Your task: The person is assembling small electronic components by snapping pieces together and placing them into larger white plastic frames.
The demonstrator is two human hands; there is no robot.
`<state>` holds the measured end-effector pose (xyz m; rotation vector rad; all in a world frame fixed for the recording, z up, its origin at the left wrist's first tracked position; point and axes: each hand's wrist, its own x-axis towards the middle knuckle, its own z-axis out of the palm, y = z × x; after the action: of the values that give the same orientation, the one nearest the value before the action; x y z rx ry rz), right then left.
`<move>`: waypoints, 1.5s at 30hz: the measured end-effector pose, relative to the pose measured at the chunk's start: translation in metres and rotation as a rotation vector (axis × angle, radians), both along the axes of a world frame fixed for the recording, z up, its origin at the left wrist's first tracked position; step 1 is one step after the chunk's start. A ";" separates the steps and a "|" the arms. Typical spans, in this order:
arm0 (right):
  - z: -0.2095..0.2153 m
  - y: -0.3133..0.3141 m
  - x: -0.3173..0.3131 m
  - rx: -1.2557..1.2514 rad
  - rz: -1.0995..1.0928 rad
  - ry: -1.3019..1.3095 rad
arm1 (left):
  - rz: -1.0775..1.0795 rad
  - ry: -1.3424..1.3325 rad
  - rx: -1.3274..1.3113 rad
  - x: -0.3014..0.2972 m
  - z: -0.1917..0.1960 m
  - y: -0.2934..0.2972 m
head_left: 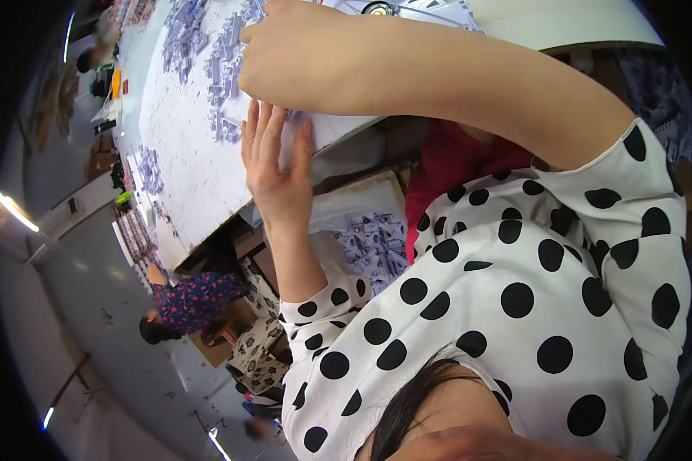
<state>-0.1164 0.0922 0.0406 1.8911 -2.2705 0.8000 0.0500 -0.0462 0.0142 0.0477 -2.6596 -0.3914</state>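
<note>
My left hand [279, 173] rests at the edge of the white table [188, 169], palm partly in view, its fingers stretched toward the small pale lilac plastic parts [224, 73]. Reaching across from the right, my right hand [284, 58] is above the table, just beyond the left fingertips. It is closed, with its fingers curled in; what they hold, if anything, is hidden behind the hand. The loose parts lie in a heap beside both hands, and a few show near the left fingertips.
Below the table edge, a plastic-lined box [373, 246] holds many similar parts. Another pile of parts [183, 38] lies farther along the table. A round black-and-metal piece [378, 9] sits at the top edge. A person in a dark patterned top [200, 296] is at the left.
</note>
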 end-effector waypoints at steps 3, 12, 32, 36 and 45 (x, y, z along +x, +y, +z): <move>-0.010 -0.002 0.006 -0.057 0.003 0.133 | 0.001 -0.043 0.005 0.001 0.002 0.000; -0.002 -0.016 0.010 0.156 -0.055 0.302 | 0.125 -0.073 0.487 -0.028 0.012 -0.016; 0.037 0.075 -0.004 -0.325 -0.089 0.507 | -0.252 0.323 0.116 -0.049 0.068 0.050; -0.004 0.096 -0.007 -0.334 -0.132 0.416 | -0.276 0.184 0.070 -0.051 0.045 0.067; -0.030 0.157 0.025 -0.436 -0.449 -0.046 | -0.279 0.223 0.269 -0.050 0.023 0.068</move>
<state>-0.0910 0.2493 0.0104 1.1366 -2.1839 1.1461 0.0000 0.0219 0.0369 -0.2709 -2.3808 -0.7947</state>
